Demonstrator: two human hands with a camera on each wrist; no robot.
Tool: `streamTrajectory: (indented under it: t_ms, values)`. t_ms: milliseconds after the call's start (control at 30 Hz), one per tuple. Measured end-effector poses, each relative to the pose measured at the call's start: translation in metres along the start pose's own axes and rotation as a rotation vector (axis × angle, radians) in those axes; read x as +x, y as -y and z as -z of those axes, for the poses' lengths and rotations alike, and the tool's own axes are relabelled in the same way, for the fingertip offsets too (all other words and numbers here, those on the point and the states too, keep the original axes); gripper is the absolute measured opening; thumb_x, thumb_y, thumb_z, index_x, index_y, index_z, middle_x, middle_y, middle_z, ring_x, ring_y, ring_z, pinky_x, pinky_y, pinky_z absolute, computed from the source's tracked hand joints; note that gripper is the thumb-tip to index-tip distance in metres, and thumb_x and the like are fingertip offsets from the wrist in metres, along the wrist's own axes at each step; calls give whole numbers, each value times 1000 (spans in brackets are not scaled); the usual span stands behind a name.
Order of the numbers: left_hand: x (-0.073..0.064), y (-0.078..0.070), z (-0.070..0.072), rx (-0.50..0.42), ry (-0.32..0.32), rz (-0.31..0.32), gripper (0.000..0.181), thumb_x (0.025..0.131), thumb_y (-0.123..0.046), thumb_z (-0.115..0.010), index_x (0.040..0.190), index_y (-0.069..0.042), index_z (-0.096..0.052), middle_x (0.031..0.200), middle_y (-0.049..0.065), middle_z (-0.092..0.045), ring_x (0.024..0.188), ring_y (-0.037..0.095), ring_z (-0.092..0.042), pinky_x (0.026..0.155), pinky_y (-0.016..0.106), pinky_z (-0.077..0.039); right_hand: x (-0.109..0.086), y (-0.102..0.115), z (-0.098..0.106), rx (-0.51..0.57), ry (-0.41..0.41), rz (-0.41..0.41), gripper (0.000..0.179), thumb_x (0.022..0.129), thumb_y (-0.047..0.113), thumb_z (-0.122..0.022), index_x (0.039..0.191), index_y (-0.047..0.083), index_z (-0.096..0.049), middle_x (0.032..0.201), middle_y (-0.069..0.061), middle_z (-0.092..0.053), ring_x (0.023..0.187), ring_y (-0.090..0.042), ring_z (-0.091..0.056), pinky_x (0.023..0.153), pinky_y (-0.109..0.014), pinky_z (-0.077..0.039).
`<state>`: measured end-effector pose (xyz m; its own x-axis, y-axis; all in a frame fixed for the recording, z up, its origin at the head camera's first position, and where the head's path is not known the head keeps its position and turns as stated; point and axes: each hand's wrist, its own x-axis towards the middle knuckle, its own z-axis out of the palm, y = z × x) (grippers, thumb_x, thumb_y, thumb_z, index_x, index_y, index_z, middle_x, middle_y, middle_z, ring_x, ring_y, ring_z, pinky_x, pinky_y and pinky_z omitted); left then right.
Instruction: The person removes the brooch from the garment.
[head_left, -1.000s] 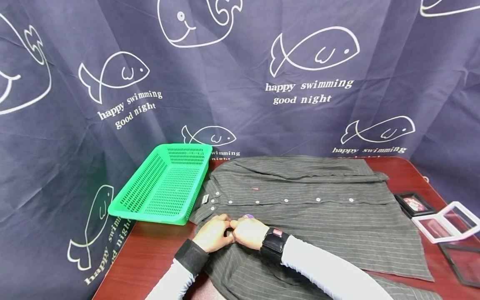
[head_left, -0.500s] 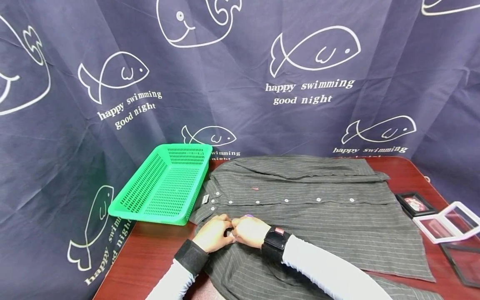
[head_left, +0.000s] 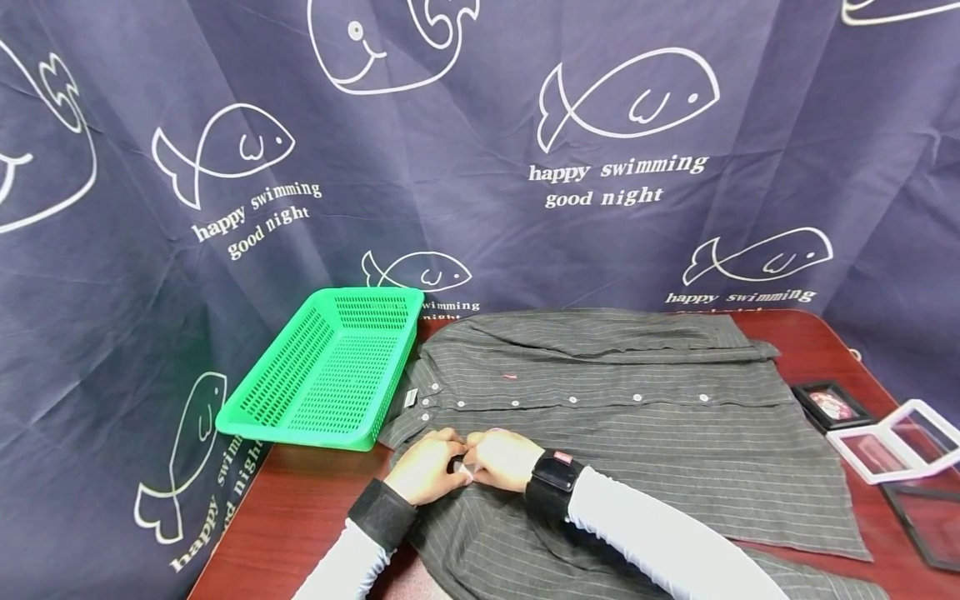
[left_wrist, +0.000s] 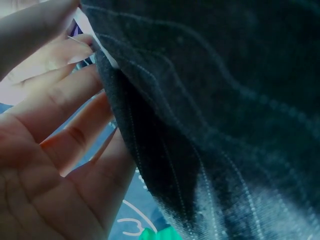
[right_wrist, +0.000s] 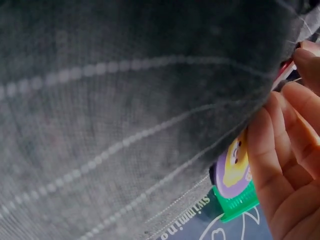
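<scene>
A dark grey striped button shirt lies spread on the table, its white buttons in a row. Near the collar my left hand pinches a raised fold of the shirt; the left wrist view shows its fingers along the cloth edge. Facing it, my right hand grips the same fold, thumbs close together. A small pale piece shows between the thumbs. In the right wrist view a purple round badge-like disc with a yellow cartoon figure shows beside the right fingers, partly covered by cloth and fingers.
A green plastic basket stands left of the collar on the red-brown table. At the right edge lie a black frame with a picture, a white hinged frame and a dark clear-fronted frame. A fish-patterned curtain hangs behind.
My right hand has shifted slightly right and turned a little, and the purple disc behind it shows less in the head view. My left hand keeps its place on the fold.
</scene>
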<state>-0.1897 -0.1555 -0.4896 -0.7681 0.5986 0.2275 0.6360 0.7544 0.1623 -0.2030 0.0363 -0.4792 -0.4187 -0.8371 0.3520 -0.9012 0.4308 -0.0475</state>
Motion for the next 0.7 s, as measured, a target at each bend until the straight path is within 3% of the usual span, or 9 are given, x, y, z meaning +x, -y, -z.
streamTrajectory:
  t_ms: [300, 700]
  values:
    - [-1, 1, 0, -5, 6, -10, 22, 77, -27, -80, 92, -13, -73, 92, -2, -63, 83, 18, -61, 74, 30, -51, -1, 1, 3, 42, -15, -63, 12, 74, 15, -79, 74, 16, -67, 73, 6, -56, 60, -4, -51, 58, -21, -44]
    - [-1, 4, 2, -33, 46, -18, 30, 83, -29, -76, 107, -10, -74, 101, 0, -67, 95, 19, -64, 84, 32, -53, -5, 11, -1, -164, -8, -57, 14, 69, 17, -80, 72, 17, -67, 77, 6, -59, 68, -10, -60, 63, -23, -50]
